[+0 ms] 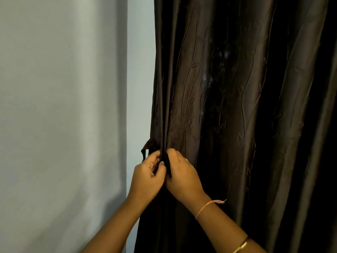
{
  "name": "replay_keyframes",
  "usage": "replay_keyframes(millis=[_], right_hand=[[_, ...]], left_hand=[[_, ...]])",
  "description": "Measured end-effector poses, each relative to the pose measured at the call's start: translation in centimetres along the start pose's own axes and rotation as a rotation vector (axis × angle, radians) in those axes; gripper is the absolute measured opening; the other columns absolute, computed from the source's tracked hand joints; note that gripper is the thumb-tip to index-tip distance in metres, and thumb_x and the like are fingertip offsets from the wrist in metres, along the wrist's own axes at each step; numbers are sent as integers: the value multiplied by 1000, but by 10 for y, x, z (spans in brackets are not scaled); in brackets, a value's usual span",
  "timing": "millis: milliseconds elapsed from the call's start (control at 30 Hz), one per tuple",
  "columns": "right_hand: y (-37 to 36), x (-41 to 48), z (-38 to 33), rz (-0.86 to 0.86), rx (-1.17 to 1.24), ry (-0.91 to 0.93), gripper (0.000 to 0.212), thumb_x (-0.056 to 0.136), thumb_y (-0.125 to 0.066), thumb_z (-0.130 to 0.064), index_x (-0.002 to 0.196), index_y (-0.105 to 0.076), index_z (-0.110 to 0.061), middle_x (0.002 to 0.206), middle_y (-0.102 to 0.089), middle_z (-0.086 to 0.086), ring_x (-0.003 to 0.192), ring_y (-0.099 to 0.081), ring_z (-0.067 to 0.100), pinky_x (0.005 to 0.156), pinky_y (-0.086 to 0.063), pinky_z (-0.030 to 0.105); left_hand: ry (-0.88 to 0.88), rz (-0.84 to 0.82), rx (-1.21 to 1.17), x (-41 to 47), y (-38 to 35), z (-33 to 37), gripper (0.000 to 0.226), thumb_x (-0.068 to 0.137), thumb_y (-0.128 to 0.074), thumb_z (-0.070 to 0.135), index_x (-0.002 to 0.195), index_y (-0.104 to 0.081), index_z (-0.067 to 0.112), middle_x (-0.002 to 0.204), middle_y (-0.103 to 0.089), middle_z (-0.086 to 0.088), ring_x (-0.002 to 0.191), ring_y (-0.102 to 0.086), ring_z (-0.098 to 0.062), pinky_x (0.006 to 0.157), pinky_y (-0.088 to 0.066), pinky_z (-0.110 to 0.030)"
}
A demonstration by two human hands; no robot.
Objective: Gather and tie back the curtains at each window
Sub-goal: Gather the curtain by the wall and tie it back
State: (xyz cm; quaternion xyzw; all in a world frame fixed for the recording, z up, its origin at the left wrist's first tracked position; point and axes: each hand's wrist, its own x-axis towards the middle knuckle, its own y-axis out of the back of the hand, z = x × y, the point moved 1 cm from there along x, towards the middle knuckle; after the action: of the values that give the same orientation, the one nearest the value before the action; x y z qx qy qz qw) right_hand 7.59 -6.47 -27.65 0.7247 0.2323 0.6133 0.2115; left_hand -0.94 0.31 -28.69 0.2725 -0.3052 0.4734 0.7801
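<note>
A dark brown satin curtain [228,106], stitched with a leaf pattern, is seen hanging in long folds beside a pale blue-grey painted wall [63,106]. Low on its left edge, a narrow vertical fold is pinched between the curled fingers and thumb of the left hand [147,178] and clasped from the other side by the bent fingers of the right hand [182,174] (the two hands are touching). A narrow dark fabric tie-back strap [146,144] is looped out just left of the fold. A pink thread bracelet [206,207] is worn on the right wrist.
</note>
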Motion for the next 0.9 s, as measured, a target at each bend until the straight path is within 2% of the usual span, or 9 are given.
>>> replay_keyframes(millis=[100, 167, 233, 333, 467, 600, 733, 800, 900], right_hand=[[3, -6, 4, -112, 239, -2, 35, 84, -54, -17, 118, -43, -18, 108, -55, 0, 97, -56, 16, 80, -50, 31], [10, -6, 8, -201, 505, -83, 38, 82, -54, -9, 117, -47, -20, 107, -56, -2, 94, -58, 11, 80, -51, 25], [20, -3, 11, -207, 644, -177, 39, 81, -53, 0, 116, -55, -18, 107, -58, -2, 87, -58, 8, 76, -49, 17], [46, 1, 16, 132, 317, -127, 28, 81, -56, 1, 104, -66, -9, 99, -60, 2, 83, -58, 12, 73, -45, 16], [94, 5, 22, 558, -160, -12, 18, 82, -60, -6, 98, -67, -10, 93, -62, 5, 84, -56, 20, 69, -42, 20], [122, 5, 34, 798, -319, -88, 25, 80, -65, -10, 105, -65, -10, 105, -62, 9, 99, -56, 29, 85, -41, 36], [125, 0, 48, 804, -82, -375, 57, 79, -71, -20, 129, -45, -11, 115, -50, 2, 105, -51, 18, 90, -34, 14], [120, -3, 51, 761, 121, -439, 49, 80, -71, -20, 122, -46, -17, 89, -51, -13, 77, -54, 1, 66, -40, 4], [97, -9, 43, 566, 14, -351, 19, 84, -64, -17, 87, -45, -22, 62, -46, -13, 53, -50, 5, 47, -41, 24]], left_hand=[[7, 53, 18, 7, -1, 4, 8, 86, -60, 26, 93, -61, 30, 78, -69, 12, 75, -66, -6, 68, -54, -18], [9, 63, 74, 11, -2, 4, 9, 83, -62, 27, 83, -58, 20, 70, -65, -1, 65, -63, -19, 62, -54, -34], [0, 83, 131, 15, -4, 3, 15, 83, -63, 23, 74, -52, 18, 63, -58, -5, 53, -52, -16, 53, -46, -32], [-56, 95, 141, 16, -12, 8, 16, 83, -62, 15, 73, -53, 24, 67, -57, 2, 52, -51, -8, 48, -44, -19], [-63, 4, -53, 15, -26, 16, 29, 84, -57, 12, 99, -60, 37, 88, -67, 13, 74, -64, -5, 61, -52, -14], [-76, -8, -113, 20, -38, 25, 31, 86, -57, 11, 97, -61, 40, 79, -67, 16, 66, -62, -5, 57, -49, -12], [-27, 36, -92, 27, -45, 26, 23, 84, -59, 12, 77, -58, 34, 67, -63, -5, 47, -51, -5, 47, -46, -19], [-20, 30, -87, 27, -47, 27, 28, 85, -58, 9, 80, -56, 36, 64, -62, 1, 46, -51, -4, 44, -45, -16], [-23, 42, -58, 27, -44, 24, 31, 87, -55, 7, 84, -52, 37, 67, -62, 3, 47, -53, -3, 43, -45, -15]])
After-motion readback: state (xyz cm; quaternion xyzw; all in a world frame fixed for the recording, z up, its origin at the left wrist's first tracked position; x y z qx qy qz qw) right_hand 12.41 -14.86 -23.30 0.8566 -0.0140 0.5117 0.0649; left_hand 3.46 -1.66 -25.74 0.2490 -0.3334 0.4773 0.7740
